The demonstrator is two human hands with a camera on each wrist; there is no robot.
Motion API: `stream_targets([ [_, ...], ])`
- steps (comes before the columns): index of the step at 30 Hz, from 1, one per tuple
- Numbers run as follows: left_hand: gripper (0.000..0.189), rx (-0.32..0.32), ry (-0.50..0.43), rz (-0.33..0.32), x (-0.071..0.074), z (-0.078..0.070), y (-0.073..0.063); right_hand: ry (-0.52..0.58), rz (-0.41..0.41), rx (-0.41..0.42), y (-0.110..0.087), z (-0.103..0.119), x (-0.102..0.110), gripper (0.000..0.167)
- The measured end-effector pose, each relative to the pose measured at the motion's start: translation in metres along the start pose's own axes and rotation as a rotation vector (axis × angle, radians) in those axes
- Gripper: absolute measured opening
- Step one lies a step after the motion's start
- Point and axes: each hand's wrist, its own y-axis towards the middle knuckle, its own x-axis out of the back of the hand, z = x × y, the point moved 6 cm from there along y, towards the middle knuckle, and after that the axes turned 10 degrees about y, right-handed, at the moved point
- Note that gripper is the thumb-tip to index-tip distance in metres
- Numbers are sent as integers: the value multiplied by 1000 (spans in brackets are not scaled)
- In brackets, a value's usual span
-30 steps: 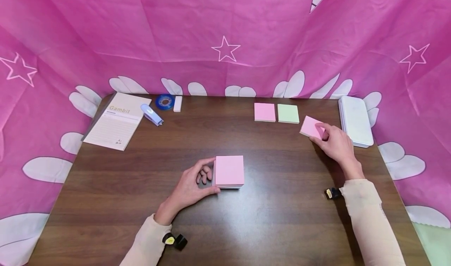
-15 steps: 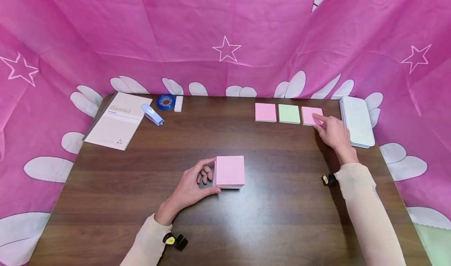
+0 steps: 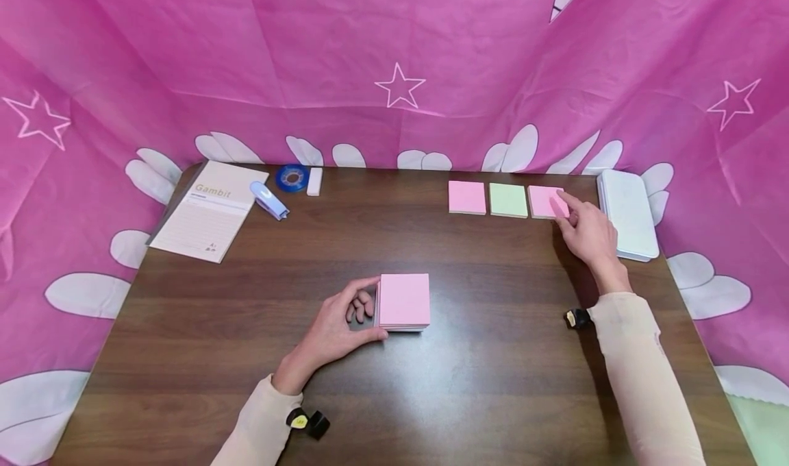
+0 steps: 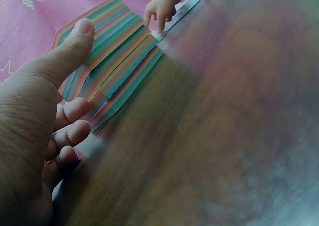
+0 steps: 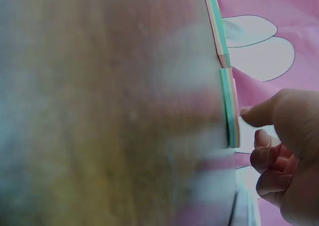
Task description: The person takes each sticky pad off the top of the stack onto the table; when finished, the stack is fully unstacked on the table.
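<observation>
A thick stack of sticky note pads (image 3: 404, 300) with a pink top stands mid-table. My left hand (image 3: 335, 325) holds it at its left side, thumb at the near corner and index finger at the far one. Its colored layered edges fill the left wrist view, where my left thumb (image 4: 75, 44) lies along them. At the back right, my right hand (image 3: 588, 233) touches a pink sticky note pad (image 3: 544, 202), index finger over its right part and thumb at its near edge. That pad lies flat beside a green pad (image 3: 508, 200) and another pink pad (image 3: 466, 197).
A white case (image 3: 629, 214) lies right of the right hand. At the back left are a notebook (image 3: 206, 212), a light-blue stapler (image 3: 269, 200), a blue tape roll (image 3: 292, 177) and a white eraser (image 3: 315, 181). A pink curtain (image 3: 320, 55) surrounds the wooden table (image 3: 481, 397).
The right hand's pink pad was tilted, then turned straight and set in line with the other two. The right index finger has since slid toward the pad's far right. The left hand stayed put.
</observation>
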Motion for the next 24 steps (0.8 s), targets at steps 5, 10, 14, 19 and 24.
stream_targets([
  [5, 87, 10, 9, 3, 0, 0, 0, 86, -99, 17, -13, 18, 5, 45],
  [10, 86, 22, 9, 9, 0, 0, 0, 159, -158, 114, -29, 49, 3, 42],
  [14, 86, 22, 10, 8, 0, -1, -1, 208, -177, 204, -44, 76, -4, 40],
  [19, 85, 27, 6, 8, 0, -1, 0, 297, -150, 309, -61, 113, -14, 38],
  [24, 85, 19, 9, 3, 0, -2, 1, 387, -88, 414, -76, 149, -28, 39],
])
